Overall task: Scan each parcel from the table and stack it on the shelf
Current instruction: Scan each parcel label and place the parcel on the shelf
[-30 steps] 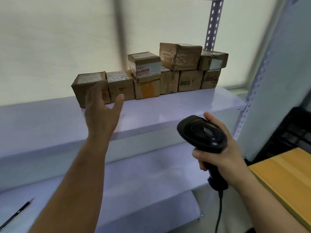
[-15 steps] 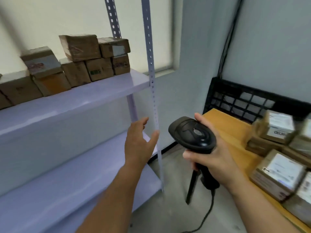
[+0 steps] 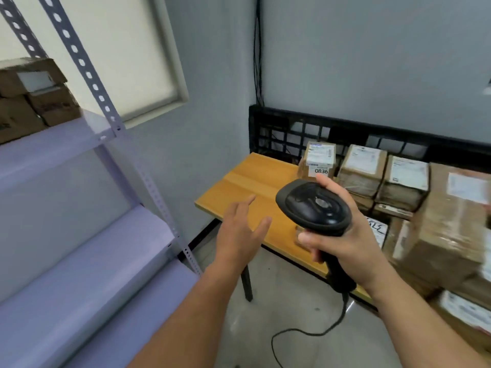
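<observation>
Shelf (image 3: 53,155) with stacked boxes (image 3: 34,96) slides far left as we swing away. Left hand (image 3: 239,235), fingers (image 3: 245,205) loose and empty, heads over the surface (image 3: 252,179); right hand (image 3: 345,243) grasps the scanner (image 3: 313,205). Unscanned parcels (image 3: 361,166) sit on the surface, right: next pick.

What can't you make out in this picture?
Head view throughout:
- Black handheld barcode scanner: trigger and grip hidden by the right hand.
- Large brown cardboard parcel: label blurred by motion, cut off by the right edge.
- Brown cardboard boxes on the lilac metal shelf: cut off by the left edge.
</observation>
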Available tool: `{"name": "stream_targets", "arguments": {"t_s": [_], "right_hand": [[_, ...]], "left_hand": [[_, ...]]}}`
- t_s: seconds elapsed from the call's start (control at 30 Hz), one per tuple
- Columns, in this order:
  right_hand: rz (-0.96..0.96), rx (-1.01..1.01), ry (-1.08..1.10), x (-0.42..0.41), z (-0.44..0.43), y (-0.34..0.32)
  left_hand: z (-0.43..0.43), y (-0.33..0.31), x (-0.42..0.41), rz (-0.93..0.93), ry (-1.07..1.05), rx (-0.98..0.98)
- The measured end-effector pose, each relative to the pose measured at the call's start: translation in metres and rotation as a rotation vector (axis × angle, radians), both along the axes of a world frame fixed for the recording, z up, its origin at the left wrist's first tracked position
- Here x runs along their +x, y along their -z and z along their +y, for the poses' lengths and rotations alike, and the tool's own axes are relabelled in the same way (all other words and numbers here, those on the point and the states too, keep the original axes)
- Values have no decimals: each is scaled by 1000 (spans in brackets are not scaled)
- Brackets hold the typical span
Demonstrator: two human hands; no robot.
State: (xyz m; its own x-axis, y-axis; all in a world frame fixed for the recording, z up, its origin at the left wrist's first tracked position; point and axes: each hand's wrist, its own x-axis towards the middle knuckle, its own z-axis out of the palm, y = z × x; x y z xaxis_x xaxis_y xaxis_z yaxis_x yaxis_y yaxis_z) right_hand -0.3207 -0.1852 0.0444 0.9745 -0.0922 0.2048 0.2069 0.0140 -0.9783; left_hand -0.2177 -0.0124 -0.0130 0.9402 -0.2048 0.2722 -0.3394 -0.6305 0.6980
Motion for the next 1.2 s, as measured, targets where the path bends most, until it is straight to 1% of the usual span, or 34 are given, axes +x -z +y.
{"name": "stream_targets", "arguments": {"t_s": [0.13,0.3,0.43,0.57,0.67,0.77,0.87,0.93,1.0,1.07,1.2], "right_hand": [[31,28,98,-8,-35,11],[63,39,203,-13,-72,28],[103,92,254,-11,-92,38],[146,120,268,-4,-105,47],[164,112,297,3,-113,55],[175,128,303,9,-119,62],[178,150,296,14,-122,68],[180,167,292,16,-123,70],[190,180,289,17,-121,71],[191,197,289,17,-120,71],[175,194,294,17,-120,74]], "left_hand": [[-37,11,8,114,88,97],[-81,28,26,271,162,160],[-112,37,43,382,221,280],[-134,52,62,505,214,359],[-144,60,71,606,195,373],[-149,62,75,680,154,337],[-147,69,79,688,142,273],[-145,73,80,708,159,190],[-145,73,79,748,162,68],[-145,72,78,801,174,-27],[-145,69,77,973,208,-85]]}}
